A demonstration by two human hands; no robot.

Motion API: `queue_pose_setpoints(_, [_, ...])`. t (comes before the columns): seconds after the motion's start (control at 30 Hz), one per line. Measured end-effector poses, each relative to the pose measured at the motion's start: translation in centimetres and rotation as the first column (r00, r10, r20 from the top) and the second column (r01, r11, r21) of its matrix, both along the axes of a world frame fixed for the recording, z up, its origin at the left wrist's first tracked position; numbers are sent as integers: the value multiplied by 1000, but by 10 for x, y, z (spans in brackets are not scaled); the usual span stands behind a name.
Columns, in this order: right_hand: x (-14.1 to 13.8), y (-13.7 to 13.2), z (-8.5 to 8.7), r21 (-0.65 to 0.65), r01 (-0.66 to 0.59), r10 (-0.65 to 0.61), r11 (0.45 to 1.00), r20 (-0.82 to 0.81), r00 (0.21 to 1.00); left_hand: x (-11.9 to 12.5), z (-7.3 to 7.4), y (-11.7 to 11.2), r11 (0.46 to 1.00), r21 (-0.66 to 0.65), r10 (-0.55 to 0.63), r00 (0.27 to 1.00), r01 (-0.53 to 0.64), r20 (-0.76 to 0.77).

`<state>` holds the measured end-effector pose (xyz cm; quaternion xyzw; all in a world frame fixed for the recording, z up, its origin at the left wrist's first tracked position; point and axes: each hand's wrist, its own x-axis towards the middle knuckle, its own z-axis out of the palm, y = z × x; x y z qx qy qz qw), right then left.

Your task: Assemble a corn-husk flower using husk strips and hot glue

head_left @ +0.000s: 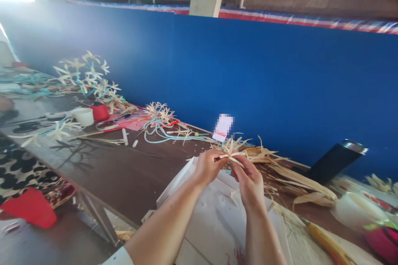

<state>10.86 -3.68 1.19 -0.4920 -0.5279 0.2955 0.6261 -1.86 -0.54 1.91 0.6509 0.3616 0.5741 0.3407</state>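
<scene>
My left hand (207, 166) and my right hand (248, 180) are raised together over a white board (214, 223) on the brown table (130, 174). Both pinch a small pale straw flower (231, 154) with thin spread petals; the fingers of each hand are closed on it. A heap of dry corn husks (280, 165) lies just behind the hands.
Finished straw flowers (83, 74) stand at the far left beside a white cup (83, 116) and a red spool (100, 112). Light blue cord (161, 134) curls mid-table. A black flask (334, 160) leans at right, near a white bowl (354, 211). A blue wall (248, 74) backs the table.
</scene>
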Motion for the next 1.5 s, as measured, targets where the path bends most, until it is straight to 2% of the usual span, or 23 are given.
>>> queue_pose_setpoints(0.2, [-1,1,-1,-36,-20,20,999,2,1000,3,-5,1,999,-33,21,999,-22,-47])
queue_pose_setpoints(0.37, [1,3,-5,-35,-22,21,999,-30,999,6,-11,5,989,-140,-39,997,48,66])
queue_pose_setpoints(0.5, [2,3,-7,-34,-39,38,999,-43,998,6,-11,5,986,-151,-54,991,72,121])
queue_pose_setpoints(0.73, [0,3,-2,-54,-43,41,998,-30,999,6,-7,1,994,-103,-32,996,40,77])
queue_pose_setpoints(0.9, [1,3,-2,-41,-63,62,997,-4,998,7,-6,-1,997,-71,16,999,-19,-43])
queue_pose_setpoints(1.1, [2,4,-1,-38,-11,9,999,-46,999,6,-3,-4,998,-31,44,990,-49,-137])
queue_pose_setpoints(1.3, [2,4,0,-65,-3,0,998,-41,999,5,-4,-4,999,-45,13,992,-19,-128])
queue_pose_setpoints(1.5, [3,4,-2,-65,-48,44,997,-64,997,4,-1,-5,997,-83,-3,995,-5,-101])
